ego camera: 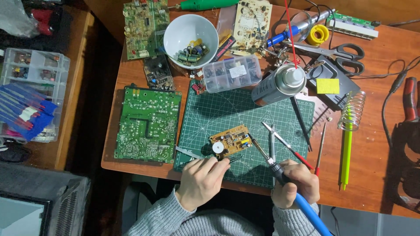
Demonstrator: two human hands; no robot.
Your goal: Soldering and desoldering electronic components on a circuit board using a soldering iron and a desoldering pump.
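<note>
Spray can (pixel 280 83) and cutters (pixel 284 144) beside bare mat (pixel 210 109)

Even, fairly bright overhead light falls on the desk (pixel 376 183) — shadows short and soft. Glare touches the spray can (pixel 280 82) top (a small highlight). The left edge sinks into dimness; focus stays sharp.

Reddish wooden desk (pixel 376 183), lower wooden side table (pixel 70 144) left, dark floor between.

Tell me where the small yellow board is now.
In the head view, the small yellow board lies on the green mat, just above the left hand.
</note>
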